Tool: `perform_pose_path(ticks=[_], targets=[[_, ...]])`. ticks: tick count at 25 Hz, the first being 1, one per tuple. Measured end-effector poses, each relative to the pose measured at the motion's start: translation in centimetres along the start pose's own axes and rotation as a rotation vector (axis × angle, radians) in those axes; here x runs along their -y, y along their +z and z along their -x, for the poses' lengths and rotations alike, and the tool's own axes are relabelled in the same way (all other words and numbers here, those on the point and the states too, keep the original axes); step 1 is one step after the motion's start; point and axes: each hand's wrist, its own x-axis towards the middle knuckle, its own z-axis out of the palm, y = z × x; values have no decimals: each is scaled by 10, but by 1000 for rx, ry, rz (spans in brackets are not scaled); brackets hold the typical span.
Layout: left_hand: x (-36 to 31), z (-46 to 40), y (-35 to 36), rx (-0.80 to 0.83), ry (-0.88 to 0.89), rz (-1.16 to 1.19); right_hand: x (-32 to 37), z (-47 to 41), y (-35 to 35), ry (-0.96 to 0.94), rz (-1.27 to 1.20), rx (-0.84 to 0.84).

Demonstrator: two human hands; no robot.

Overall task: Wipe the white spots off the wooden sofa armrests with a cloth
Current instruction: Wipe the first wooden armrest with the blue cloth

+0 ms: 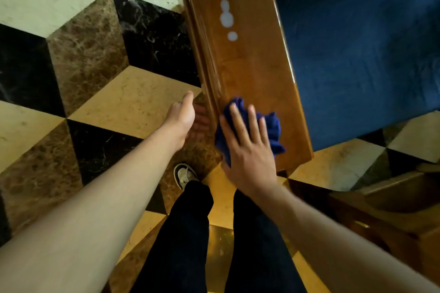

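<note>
Two hands are at the near end of the long glossy brown wooden armrest. My right hand lies flat, fingers spread and straight, pressing the crumpled dark blue cloth onto the wood rather than gripping it; the cloth bunches out past my fingertips and to their right. My left hand is open and holds nothing, its palm turned toward the armrest's outer side, just left of the right hand; I cannot tell whether it touches the wood. I judge the wiping has begun at this end, since the wood near the cloth looks clean. Well beyond my fingertips sit the white spots, a cluster of round blobs along the middle, with a smaller one further off. Next I should push the cloth forward along the wood with steady pressure until it covers them
</note>
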Motion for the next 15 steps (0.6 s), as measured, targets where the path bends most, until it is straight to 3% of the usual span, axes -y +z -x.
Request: perform_pose_path(ticks=[4,11,15], targets=[[7,6,0,62,-13,-52,1,37,11,60,47,57],[9,22,14,29,30,92,5,-70,-6,61,33,-1],[11,25,40,-42,70,134,-5,-3,4,208,-97,-66]])
